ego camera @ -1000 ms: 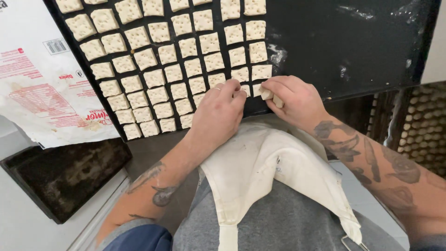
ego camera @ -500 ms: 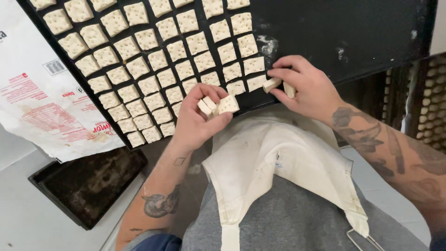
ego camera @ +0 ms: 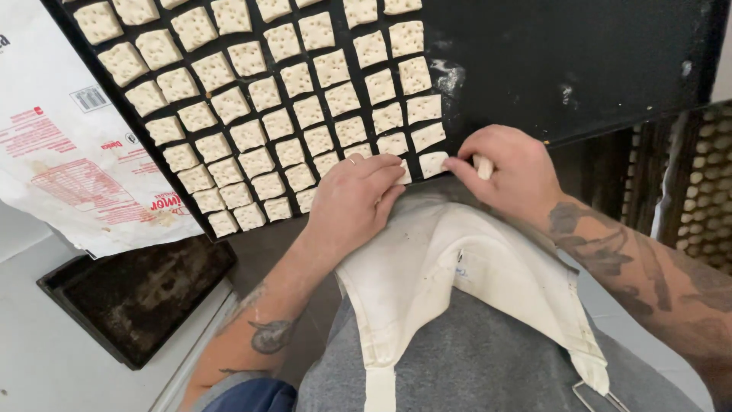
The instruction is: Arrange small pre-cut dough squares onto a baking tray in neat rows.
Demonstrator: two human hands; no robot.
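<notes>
Printed paper sack point(ego camera: 69, 152), dirty (empty) tray point(ego camera: 141, 294)

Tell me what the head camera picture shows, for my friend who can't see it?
Two bare hands set small square dough pieces in rows on a big black baking tray. The left hand rests at the tray's near edge, and the right hand touches one piece there. The person wears a white apron; a printed paper sack lies to the left.

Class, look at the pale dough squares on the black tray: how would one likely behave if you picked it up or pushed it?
The dough squares look thin and flat, so probably light and unlikely to roll. Their uneven edges suggest soft dough that may bend or stretch. Flour smears on the tray hint they slide rather than stick.
</notes>
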